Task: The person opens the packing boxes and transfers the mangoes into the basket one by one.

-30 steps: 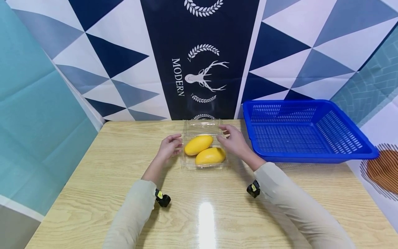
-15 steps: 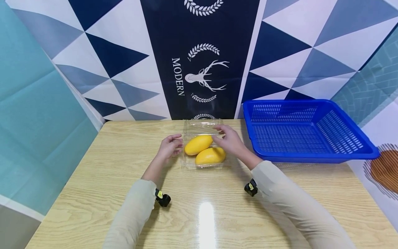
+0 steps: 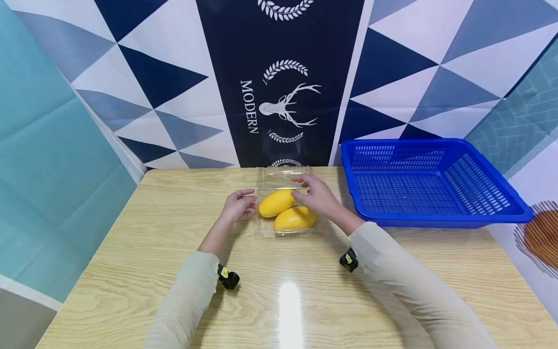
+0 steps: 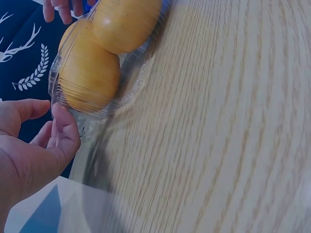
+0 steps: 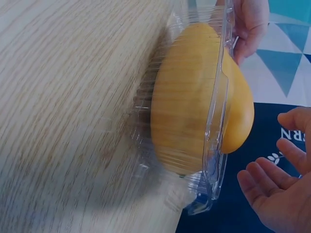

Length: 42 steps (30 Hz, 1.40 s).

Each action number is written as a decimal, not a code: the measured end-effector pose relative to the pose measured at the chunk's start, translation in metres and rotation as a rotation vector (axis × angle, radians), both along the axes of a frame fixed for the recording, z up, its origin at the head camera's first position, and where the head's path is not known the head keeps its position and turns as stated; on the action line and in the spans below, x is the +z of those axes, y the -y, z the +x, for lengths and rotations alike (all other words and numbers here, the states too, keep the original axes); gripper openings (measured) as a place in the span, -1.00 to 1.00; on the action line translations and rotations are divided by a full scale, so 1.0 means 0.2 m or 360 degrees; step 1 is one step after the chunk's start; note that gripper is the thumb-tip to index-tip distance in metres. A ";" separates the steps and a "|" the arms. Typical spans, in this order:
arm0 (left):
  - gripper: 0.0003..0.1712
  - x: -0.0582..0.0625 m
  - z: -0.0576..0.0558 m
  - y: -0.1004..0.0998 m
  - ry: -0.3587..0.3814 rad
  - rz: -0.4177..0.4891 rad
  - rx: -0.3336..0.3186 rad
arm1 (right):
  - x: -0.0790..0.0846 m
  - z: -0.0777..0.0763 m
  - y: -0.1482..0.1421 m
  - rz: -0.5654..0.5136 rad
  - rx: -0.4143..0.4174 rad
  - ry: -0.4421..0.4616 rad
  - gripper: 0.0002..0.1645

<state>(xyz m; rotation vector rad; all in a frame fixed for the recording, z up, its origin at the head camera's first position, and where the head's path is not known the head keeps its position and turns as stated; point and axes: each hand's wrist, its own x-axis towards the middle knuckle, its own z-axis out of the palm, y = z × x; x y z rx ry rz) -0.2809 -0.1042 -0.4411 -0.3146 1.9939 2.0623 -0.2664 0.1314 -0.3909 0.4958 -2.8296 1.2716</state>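
Observation:
A clear plastic clamshell box (image 3: 266,227) stands on the table with its lid (image 3: 279,178) raised at the back. Inside lie two yellow mangoes, one at the back (image 3: 274,203) and one in front (image 3: 295,219). At the box's left side, my left hand (image 3: 237,206) pinches the rim between thumb and curled fingers, as the left wrist view shows. My right hand (image 3: 318,196) hovers over the right side of the box, close to the back mango. Its fingers (image 5: 265,177) are loosely bent and apart from the fruit in the right wrist view.
A blue plastic basket (image 3: 431,218) with slotted walls stands at the right back of the wooden table (image 3: 270,281). Behind the table hangs a patterned cloth (image 3: 287,48). Small black cameras sit on both wrists.
My right hand has moved left, from the box's right edge to over the back mango's right end. My left hand, the box and both mangoes have stayed in place.

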 end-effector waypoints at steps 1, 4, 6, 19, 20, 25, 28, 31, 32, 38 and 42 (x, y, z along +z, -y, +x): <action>-0.54 0.00 0.00 0.00 0.0003 0.0005 0.0001 | 0.00 0.00 0.00 0.0003 0.0005 0.0000 -0.47; -0.55 0.00 0.00 0.00 0.0003 0.0015 -0.0009 | 0.00 0.00 0.01 0.0017 0.0023 -0.0005 -0.48; -0.55 0.00 0.00 0.00 0.0006 0.0026 -0.0012 | 0.00 -0.01 0.02 0.0030 0.0034 -0.0011 -0.48; -0.54 -0.01 -0.01 0.01 0.0019 0.0032 -0.0024 | 0.00 -0.02 0.06 0.0135 0.0110 -0.0109 -0.51; -0.55 -0.01 -0.01 0.01 0.0018 0.0034 -0.0024 | 0.00 -0.02 0.06 0.0141 0.0117 -0.0114 -0.52; -0.52 -0.01 -0.01 0.01 0.0023 0.0038 -0.0056 | 0.00 -0.03 0.07 0.0188 0.0144 -0.0116 -0.52; -0.52 0.00 -0.01 0.01 0.0029 0.0034 -0.0077 | 0.01 -0.03 0.08 0.0230 0.0153 -0.0115 -0.52; -0.52 0.00 -0.01 0.02 0.0024 0.0028 -0.0081 | 0.01 -0.03 0.08 0.0258 0.0160 -0.0124 -0.52; -0.53 0.00 -0.01 0.01 0.0020 0.0025 -0.0080 | 0.01 -0.03 0.09 0.0266 0.0163 -0.0122 -0.53; -0.53 0.00 -0.01 0.01 0.0018 0.0022 -0.0090 | 0.01 -0.04 0.09 0.0298 0.0181 -0.0089 -0.51; -0.53 0.00 -0.01 0.01 0.0020 0.0019 -0.0092 | 0.01 -0.05 0.10 0.0328 0.0204 -0.0092 -0.50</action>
